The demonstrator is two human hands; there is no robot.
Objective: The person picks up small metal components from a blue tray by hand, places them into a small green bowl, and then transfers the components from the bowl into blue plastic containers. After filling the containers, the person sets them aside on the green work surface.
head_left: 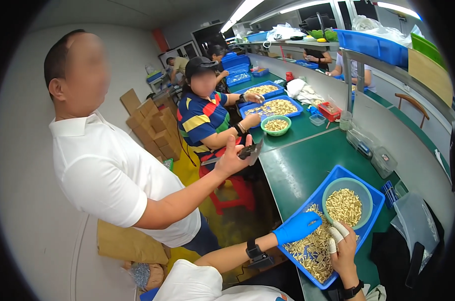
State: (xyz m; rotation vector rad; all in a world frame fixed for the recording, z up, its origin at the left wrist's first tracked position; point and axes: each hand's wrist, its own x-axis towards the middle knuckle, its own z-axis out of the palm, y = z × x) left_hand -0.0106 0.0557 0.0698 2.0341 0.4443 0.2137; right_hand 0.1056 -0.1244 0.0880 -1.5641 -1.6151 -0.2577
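Observation:
My left hand [298, 228], in a blue glove, is over loose brass-coloured cylindrical pieces [314, 252] in a blue tray [299, 275]. Its fingers are bent together, and whatever is between them is hidden. Bare but for white finger cots, my right hand [344, 251] rests at the tray's right side. Its fingers are apart, stretched toward the near rim of a light green bowl [369, 196], and I see nothing held in them. The bowl sits at the tray's far end, holding more of the brass pieces [344, 206].
A person in a white shirt [117, 170] stands at left, holding a dark caliper-like tool [248, 152]. Farther along the green table [308, 160], a seated co-worker [202, 105] sorts pieces near a green bowl [276, 131]. Plastic boxes [383, 161] line the divider.

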